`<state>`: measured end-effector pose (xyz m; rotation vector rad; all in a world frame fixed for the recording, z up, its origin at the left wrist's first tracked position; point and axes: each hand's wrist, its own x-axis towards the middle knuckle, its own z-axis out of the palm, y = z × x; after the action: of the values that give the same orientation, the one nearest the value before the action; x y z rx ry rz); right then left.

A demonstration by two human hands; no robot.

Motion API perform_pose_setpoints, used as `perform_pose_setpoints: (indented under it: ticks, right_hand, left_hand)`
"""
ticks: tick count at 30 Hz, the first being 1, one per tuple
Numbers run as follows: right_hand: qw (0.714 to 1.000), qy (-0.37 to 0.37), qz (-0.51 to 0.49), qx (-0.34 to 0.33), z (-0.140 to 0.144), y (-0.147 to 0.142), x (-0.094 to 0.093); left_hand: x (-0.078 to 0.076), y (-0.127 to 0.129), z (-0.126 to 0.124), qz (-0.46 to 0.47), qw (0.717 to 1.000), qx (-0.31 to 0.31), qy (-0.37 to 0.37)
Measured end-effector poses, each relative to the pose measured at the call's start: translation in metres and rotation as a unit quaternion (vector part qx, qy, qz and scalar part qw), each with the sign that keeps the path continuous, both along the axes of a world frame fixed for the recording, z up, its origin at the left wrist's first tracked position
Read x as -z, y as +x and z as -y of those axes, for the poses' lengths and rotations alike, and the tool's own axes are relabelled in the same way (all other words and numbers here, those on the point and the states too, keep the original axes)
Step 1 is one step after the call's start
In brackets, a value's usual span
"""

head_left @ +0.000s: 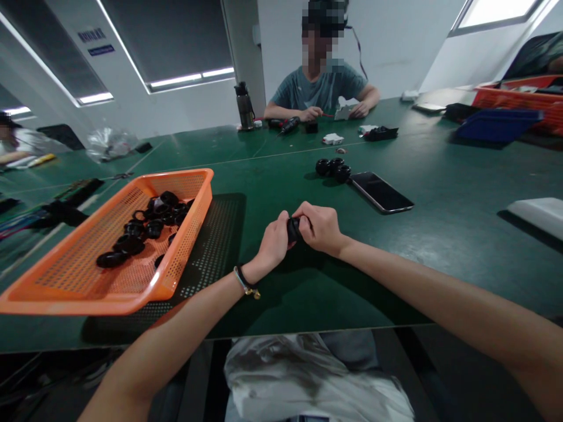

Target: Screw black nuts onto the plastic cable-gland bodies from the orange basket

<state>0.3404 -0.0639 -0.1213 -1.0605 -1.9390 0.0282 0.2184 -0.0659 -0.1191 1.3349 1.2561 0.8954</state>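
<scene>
Just above the green table, both my hands meet on one small round black part (293, 230). My left hand (275, 241) is closed on its left side, thumb on top. From the right, my right hand (322, 228) grips the same part with curled fingers, which hide much of it. Its exact kind cannot be made out. To the left stands an orange perforated basket (171, 284) with several black round parts (153, 228) and rings inside. A small cluster of similar black parts (333, 168) lies on the table beyond my right hand.
A phone (382, 192) lies right of the cluster. Across the green table (272, 176) a person (321, 88) handles a white piece, near a dark bottle (244, 106) and a screwdriver (289, 125). Blue (497, 126) and red (523, 99) bins stand far right; wires and circuit boards (65, 199) lie left.
</scene>
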Motion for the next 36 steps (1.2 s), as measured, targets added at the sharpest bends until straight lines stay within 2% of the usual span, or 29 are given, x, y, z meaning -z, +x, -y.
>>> perform_pose_setpoints:
  ticks: [2, 4, 9, 13, 17, 20, 22, 26, 30, 34, 36]
  right_hand:
    - [0.999, 0.032, 0.039, -0.007, -0.001, 0.004, -0.001]
    - [0.997, 0.041, 0.067, -0.002, 0.0, 0.005, -0.002]
    - [0.998, 0.014, 0.066, -0.011, 0.005, -0.002, -0.004]
    - [0.999, -0.013, 0.048, 0.018, 0.01, -0.008, -0.004]
    - [0.997, -0.06, 0.01, 0.042, 0.012, -0.012, -0.003]
    - [0.992, -0.095, -0.027, 0.075, 0.011, -0.017, -0.003]
    - [0.987, -0.121, -0.05, 0.098, 0.01, -0.019, -0.004]
    - [0.975, -0.172, -0.091, 0.107, 0.009, -0.021, -0.004]
    - [0.961, -0.212, -0.139, 0.107, 0.008, -0.023, -0.001]
    - [0.956, -0.216, -0.173, 0.1, 0.006, -0.024, 0.004]
    - [0.96, -0.197, -0.174, 0.099, 0.006, -0.023, 0.005]
  left_hand:
    - [0.001, 0.002, -0.001, 0.035, 0.998, 0.023, -0.05]
    - [0.003, 0.002, -0.001, 0.049, 0.996, 0.035, -0.062]
    - [0.014, -0.002, -0.001, 0.017, 1.0, -0.01, 0.005]
    - [0.016, -0.007, 0.001, -0.095, 0.992, -0.018, 0.075]
    - [0.006, -0.009, 0.006, -0.275, 0.948, -0.004, 0.158]
    - [-0.008, -0.009, 0.011, -0.395, 0.902, 0.025, 0.176]
    - [-0.016, -0.007, 0.014, -0.431, 0.885, 0.024, 0.174]
    - [-0.023, -0.004, 0.016, -0.433, 0.889, -0.013, 0.146]
    - [-0.016, -0.003, 0.013, -0.413, 0.895, -0.035, 0.164]
    - [-0.011, -0.005, 0.01, -0.413, 0.886, -0.03, 0.207]
    - [-0.01, -0.006, 0.009, -0.397, 0.892, -0.028, 0.214]
